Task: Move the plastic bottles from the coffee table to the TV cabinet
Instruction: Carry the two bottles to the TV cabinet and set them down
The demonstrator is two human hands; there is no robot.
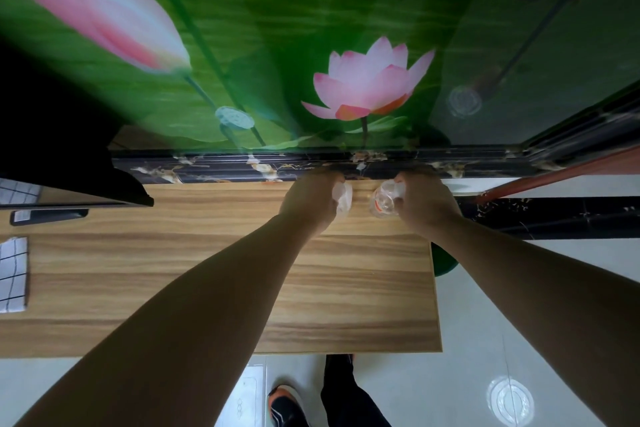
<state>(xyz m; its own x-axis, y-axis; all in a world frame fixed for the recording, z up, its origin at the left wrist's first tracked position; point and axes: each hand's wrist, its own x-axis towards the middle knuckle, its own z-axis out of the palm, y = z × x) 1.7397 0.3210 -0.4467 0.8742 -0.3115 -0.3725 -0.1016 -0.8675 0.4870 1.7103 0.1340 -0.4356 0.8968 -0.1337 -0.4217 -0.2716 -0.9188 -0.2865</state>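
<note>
Here, left hand (pixel 311 199) clamped on clear plastic bottle (pixel 343 198); right hand (pixel 427 203) clamped on second bottle (pixel 382 203), at far edge of TV cabinet (pixel 207 288). Label text unreadable.

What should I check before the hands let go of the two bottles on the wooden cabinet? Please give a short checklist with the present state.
1. Left hand grips the left bottle: ok.
2. Right hand grips the right bottle: ok.
3. Both bottles are over the wooden cabinet top, near its back edge: ok.
4. Bottle bases rest flat on the wood: cannot tell, the hands hide them.
5. Bottles stand apart from each other: ok, a gap shows between them.
6. Caps closed: cannot tell.
</note>
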